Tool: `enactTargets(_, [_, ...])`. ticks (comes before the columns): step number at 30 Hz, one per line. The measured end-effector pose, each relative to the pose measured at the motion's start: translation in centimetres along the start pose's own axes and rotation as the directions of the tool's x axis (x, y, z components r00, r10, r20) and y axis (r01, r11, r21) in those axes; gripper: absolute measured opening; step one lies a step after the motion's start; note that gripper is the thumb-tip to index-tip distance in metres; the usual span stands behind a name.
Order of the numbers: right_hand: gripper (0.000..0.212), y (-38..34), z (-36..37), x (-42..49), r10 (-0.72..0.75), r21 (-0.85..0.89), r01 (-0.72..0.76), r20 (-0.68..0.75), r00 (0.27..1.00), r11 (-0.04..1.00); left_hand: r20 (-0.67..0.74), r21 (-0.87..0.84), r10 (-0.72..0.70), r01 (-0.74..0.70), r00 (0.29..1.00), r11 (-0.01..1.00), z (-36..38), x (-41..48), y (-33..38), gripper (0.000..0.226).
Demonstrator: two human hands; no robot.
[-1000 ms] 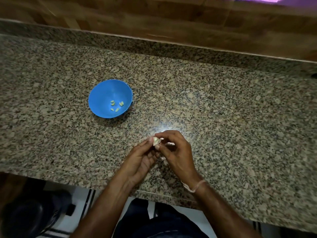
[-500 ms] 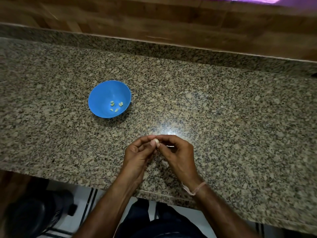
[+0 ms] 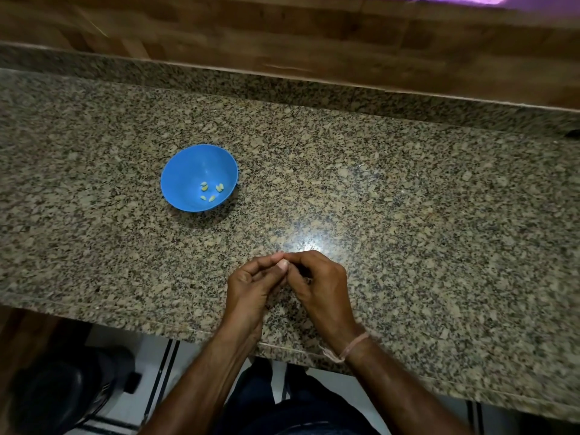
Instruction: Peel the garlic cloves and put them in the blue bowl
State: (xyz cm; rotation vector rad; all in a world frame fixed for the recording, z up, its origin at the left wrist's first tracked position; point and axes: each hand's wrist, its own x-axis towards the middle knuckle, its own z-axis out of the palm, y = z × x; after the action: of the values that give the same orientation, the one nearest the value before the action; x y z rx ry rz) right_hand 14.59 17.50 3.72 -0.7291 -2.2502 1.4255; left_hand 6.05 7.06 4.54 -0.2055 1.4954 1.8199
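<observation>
While both fingertips pinch one small pale garlic clove (image 3: 282, 263) near the speckled granite counter's (image 3: 439, 215) front edge, left hand (image 3: 251, 285) and right hand (image 3: 320, 284) touch; the round blue plastic bowl (image 3: 185, 174) sits well apart, bare counter between.

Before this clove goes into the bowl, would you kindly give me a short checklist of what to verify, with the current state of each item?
1. Small pale garlic clove pinched between the fingertips of the left hand and right hand: ok.
2. Clove fully peeled: cannot tell, fingers hide most of it.
3. Round blue plastic bowl upright on the speckled granite counter: ok.
4. Room left in the bowl, which holds only a few peeled cloves: ok.
5. Counter between hands and bowl free of obstacles: ok.
</observation>
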Motion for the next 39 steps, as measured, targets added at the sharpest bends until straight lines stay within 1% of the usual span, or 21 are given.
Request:
enactTargets(2, [0.016, 0.0, 0.0, -0.1, -0.006, 0.008, 0.006, 0.003, 1.000, 1.000, 0.005, -0.035, -0.038, 0.038, 0.999, 0.999, -0.1, 0.0, -0.1, 0.028])
enactTargets(6, [0.015, 0.1, 0.1, -0.4, -0.089, -0.075, 0.090, 0.014, 0.996, 0.993, 0.006, -0.072, -0.071, 0.071, 0.997, 0.995, -0.2, 0.0, -0.4, 0.028])
enactTargets(8, [0.015, 0.3, 0.1, -0.5, -0.099, -0.078, 0.100, 0.016, 0.995, 0.992, 0.002, -0.100, -0.095, 0.095, 0.995, 0.990, -0.4, 0.1, -0.5, 0.028])
enactTargets(10, [0.015, 0.4, 0.1, -0.5, -0.041, 0.009, 0.041, 0.019, 0.999, 0.999, -0.007, -0.150, -0.122, 0.120, 0.992, 0.981, -0.5, 0.2, -0.6, 0.031])
enactTargets(12, [0.015, 0.4, 0.1, -0.5, 0.039, 0.148, -0.044, 0.038, 0.999, 0.988, -0.017, -0.177, -0.147, 0.142, 0.989, 0.974, -0.7, 0.1, -0.5, 0.029])
enactTargets(14, [0.015, 0.7, -0.1, -0.4, 0.131, 0.285, -0.145, 0.068, 0.989, 0.948, 0.007, -0.189, -0.177, 0.175, 0.984, 0.966, -0.8, -0.1, -0.4, 0.027])
enactTargets(15, [0.015, 1.0, -0.2, -0.2, 0.162, 0.330, -0.181, 0.085, 0.983, 0.927, 0.022, -0.199, -0.192, 0.193, 0.981, 0.961, -1.0, -0.2, -0.4, 0.029])
enactTargets(17, [0.015, 1.5, -0.2, 0.0, 0.182, 0.364, -0.213, 0.118, 0.976, 0.907, 0.046, -0.209, -0.211, 0.216, 0.976, 0.954, -1.3, -0.3, -0.3, 0.037])
enactTargets(19, [0.014, 1.5, 0.1, -0.1, 0.189, 0.354, -0.221, 0.124, 0.974, 0.909, 0.056, -0.192, -0.221, 0.227, 0.974, 0.955, -1.7, -0.3, -0.2, 0.036])
enactTargets(23, [0.011, 1.2, 1.1, -0.4, 0.254, 0.344, -0.263, 0.071, 0.965, 0.902, 0.067, -0.132, -0.211, 0.218, 0.975, 0.967, -2.0, 0.1, 0.1, 0.020])
enactTargets(27, [0.005, 1.5, 2.4, 0.0, 0.390, 0.356, -0.381, 0.049, 0.920, 0.854, 0.089, -0.067, -0.183, 0.189, 0.979, 0.980, -2.2, 0.9, 0.5, 0.031])
enactTargets(29, [0.005, 1.4, 2.7, 0.3, 0.429, 0.354, -0.417, 0.049, 0.902, 0.837, 0.101, -0.046, -0.157, 0.162, 0.982, 0.986, -2.6, 1.2, 0.6, 0.038])
enactTargets(30, [0.005, 1.3, 2.7, 0.5, 0.436, 0.355, -0.425, 0.053, 0.898, 0.833, 0.103, -0.031, -0.148, 0.152, 0.984, 0.988, -2.8, 1.3, 0.7, 0.038])
enactTargets(32, [0.005, 1.1, 2.9, 0.6, 0.428, 0.332, -0.420, 0.055, 0.902, 0.844, 0.109, 0.017, -0.140, 0.139, 0.984, 0.990, -3.2, 1.7, 0.8, 0.030])
enactTargets(34, [0.005, 1.0, 3.2, 0.6, 0.418, 0.280, -0.411, 0.037, 0.908, 0.868, 0.117, 0.096, -0.131, 0.120, 0.984, 0.988, -3.7, 2.0, 1.0, 0.022])
enactTargets(36, [0.005, 1.1, 3.3, 0.6, 0.404, 0.240, -0.396, 0.016, 0.915, 0.887, 0.115, 0.175, -0.102, 0.081, 0.988, 0.981, -4.1, 2.4, 1.1, 0.020])
enactTargets(38, [0.008, 1.3, 3.2, 0.5, 0.392, 0.192, -0.383, -0.011, 0.920, 0.904, 0.095, 0.333, 0.002, -0.034, 0.996, 0.942, -4.4, 3.0, 1.4, 0.015])
enactTargets(39, [0.009, 1.4, 3.0, 0.5, 0.396, 0.163, -0.388, -0.019, 0.918, 0.907, 0.095, 0.446, 0.090, -0.124, 0.991, 0.887, -4.5, 3.4, 1.5, 0.014])
